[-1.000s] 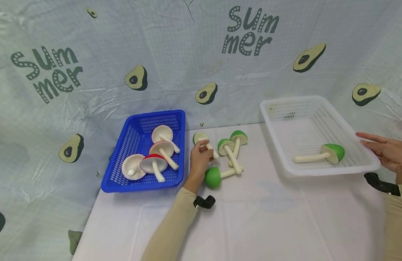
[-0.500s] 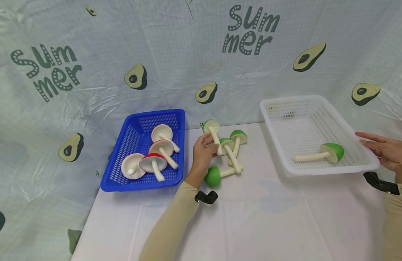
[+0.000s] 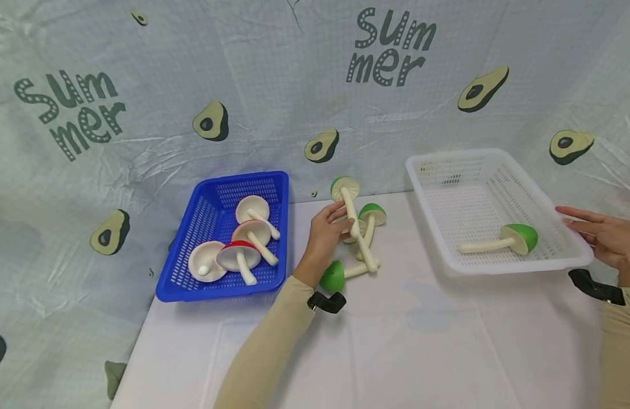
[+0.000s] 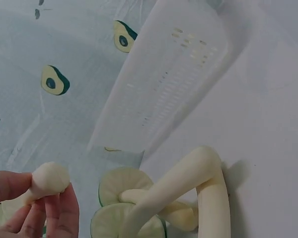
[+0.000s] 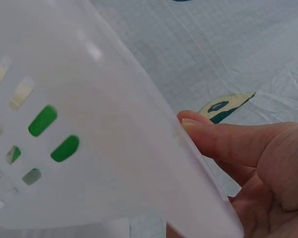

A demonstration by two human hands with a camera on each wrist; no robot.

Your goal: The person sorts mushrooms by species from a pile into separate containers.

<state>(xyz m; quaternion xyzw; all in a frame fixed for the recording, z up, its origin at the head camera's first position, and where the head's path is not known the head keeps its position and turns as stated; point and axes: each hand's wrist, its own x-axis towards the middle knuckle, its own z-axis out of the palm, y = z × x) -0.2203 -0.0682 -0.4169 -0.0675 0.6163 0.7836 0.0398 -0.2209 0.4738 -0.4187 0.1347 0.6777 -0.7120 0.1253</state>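
My left hand pinches the stem of a toy mushroom with a green cap, held above the other green mushrooms. In the left wrist view the stem's rounded end sits between thumb and fingers. Below it on the table lie green-capped mushrooms, one with its cap at the back and another near my wrist. My right hand touches the right rim of a white basket, its fingers fairly straight; in the right wrist view the thumb lies at the rim. One green mushroom lies inside that basket.
A blue basket at the left holds several toy mushrooms, one with a red cap showing. The white table ends at the back against a hanging cloth printed with avocados.
My left hand has lifted the green mushroom and carried it rightward, over the others on the table. The right hand stays at the white basket's rim.
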